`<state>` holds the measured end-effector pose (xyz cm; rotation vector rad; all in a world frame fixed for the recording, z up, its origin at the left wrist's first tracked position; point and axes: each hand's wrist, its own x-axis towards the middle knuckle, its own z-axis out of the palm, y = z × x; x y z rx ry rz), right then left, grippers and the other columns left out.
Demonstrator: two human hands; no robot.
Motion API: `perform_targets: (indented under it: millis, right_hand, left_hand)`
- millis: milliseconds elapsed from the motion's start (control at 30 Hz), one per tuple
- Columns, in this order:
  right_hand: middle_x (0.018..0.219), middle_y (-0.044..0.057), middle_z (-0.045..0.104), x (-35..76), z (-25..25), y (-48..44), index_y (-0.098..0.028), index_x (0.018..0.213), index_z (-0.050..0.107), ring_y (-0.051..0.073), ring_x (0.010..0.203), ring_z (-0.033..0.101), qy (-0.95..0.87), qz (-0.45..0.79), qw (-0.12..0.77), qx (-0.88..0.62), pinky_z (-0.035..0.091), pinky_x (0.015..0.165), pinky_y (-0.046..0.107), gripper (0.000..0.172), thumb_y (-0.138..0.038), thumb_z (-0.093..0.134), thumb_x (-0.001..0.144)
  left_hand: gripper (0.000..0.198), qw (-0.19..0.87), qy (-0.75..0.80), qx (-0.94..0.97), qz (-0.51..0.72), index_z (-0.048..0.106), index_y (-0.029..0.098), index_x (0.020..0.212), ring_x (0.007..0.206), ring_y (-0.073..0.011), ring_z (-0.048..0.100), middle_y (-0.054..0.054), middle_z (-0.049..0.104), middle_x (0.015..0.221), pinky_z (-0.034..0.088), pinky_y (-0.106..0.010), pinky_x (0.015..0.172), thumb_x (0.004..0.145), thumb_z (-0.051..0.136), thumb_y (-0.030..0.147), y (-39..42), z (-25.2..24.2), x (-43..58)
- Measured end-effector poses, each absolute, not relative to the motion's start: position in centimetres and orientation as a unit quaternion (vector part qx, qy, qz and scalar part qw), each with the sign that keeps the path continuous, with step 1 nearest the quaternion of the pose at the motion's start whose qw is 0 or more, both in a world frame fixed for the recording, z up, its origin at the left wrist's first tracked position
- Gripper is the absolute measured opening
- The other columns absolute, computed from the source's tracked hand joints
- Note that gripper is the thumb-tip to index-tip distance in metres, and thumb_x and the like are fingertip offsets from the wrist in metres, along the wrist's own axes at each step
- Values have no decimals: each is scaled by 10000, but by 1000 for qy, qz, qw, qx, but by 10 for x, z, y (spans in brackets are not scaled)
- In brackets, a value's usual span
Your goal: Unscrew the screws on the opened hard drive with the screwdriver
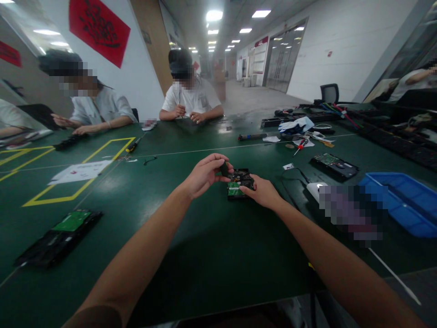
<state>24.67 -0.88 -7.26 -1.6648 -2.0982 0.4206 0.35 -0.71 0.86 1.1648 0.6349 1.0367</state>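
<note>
A small hard drive (239, 182) with a green circuit board lies on the green table (191, 237) in front of me. My left hand (205, 173) is curled around a short dark tool handle (224, 169) held just above the drive's left end. My right hand (261, 191) rests on the drive's right side, with its fingers pressed against the drive's edge.
Another drive (58, 237) lies at the near left, a third (334, 165) at the right beside a blue tray (403, 200). Screwdrivers (300, 146), cables and cloths lie further back. Two people sit across the table. Yellow tape lines (78, 187) and a paper sheet (80, 171) mark the left.
</note>
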Motion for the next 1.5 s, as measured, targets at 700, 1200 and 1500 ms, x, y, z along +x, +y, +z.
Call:
perform_targets:
  millis: [700, 1200, 1500]
  right_hand:
    - [937, 75, 721, 246, -69, -10, -191, 1330, 616, 234, 857, 665, -753, 159, 210, -603, 427, 701, 294, 558, -564, 654, 916]
    - [919, 80, 718, 246, -71, -9, -178, 1350, 603, 235, 847, 661, -752, 158, 218, -602, 421, 702, 299, 577, -558, 649, 919]
    - [906, 81, 718, 246, -71, -10, -172, 1300, 632, 223, 817, 655, -752, 155, 222, -602, 418, 685, 292, 545, -548, 673, 907]
  left_hand:
    - [191, 652, 284, 520, 473, 651, 167, 1071, 981, -229, 675, -102, 690, 972, 591, -339, 739, 916, 593, 263, -6, 10, 4]
    - [249, 611, 298, 569, 463, 726, 165, 1002, 928, -186, 636, -87, 674, 976, 557, -265, 679, 894, 699, 388, -9, 10, 3]
    - [211, 643, 284, 540, 463, 638, 158, 1038, 1023, -255, 674, -115, 694, 1001, 614, -341, 697, 919, 650, 332, -7, 8, 3]
